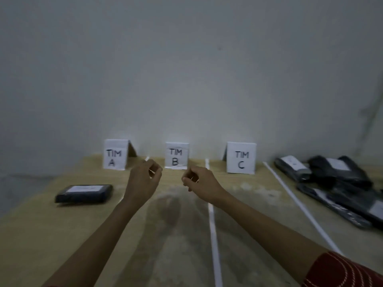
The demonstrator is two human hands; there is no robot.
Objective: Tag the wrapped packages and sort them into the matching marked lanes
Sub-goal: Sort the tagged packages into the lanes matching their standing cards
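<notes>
Package (84, 193): black wrap, white label, flat on desk (62, 235) before A sign (114, 154). Likely light, soft, slick; take by long edges. Pile (335, 183): far right. My left hand (145, 179), right hand (199, 183): aloft before B sign (176, 155), fingers curled; pinching anything, cannot tell.

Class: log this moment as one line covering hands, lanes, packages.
hands: left hand and right hand over lane B, fingers curled | lane A: one wrapped package | pile of packages: beyond lane C

Tan surface (51, 235), white lane strips (213, 230), white signs (240, 157) lettered in black, black packages (83, 197) with white labels (85, 189), red sleeve (339, 270) with pale curvy stripes.
</notes>
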